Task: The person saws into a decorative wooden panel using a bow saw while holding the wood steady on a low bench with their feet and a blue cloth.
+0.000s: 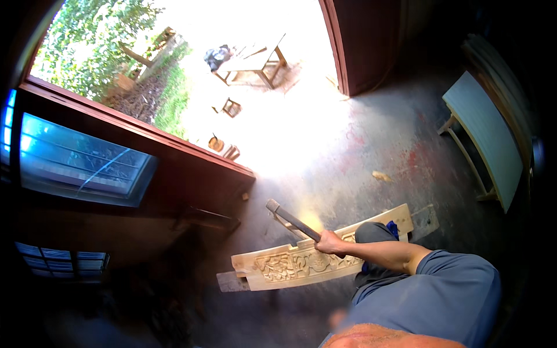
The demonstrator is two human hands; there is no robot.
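A carved pale wooden board (272,268), slightly curved, with leaf and scroll relief, lies low in front of me. My right hand (329,242) is closed around the near end of a long dark bar (295,220). A thinner, lighter strip runs along the bar's underside, and its exact kind I cannot make out. The bar slants up and left, over the board's far edge. My bent knee (374,232) in dark trousers covers part of the board's right side. No left hand can be made out; a blurred skin-coloured patch near the lower edge is unclear.
Beneath the board's left end shows a grey plank (233,282). A pale panel on legs (484,139) leans at the right. A wood scrap (381,176) lies on the dark floor. Beyond the wide doorway (342,52) stand a table (246,64) and small stools (231,107).
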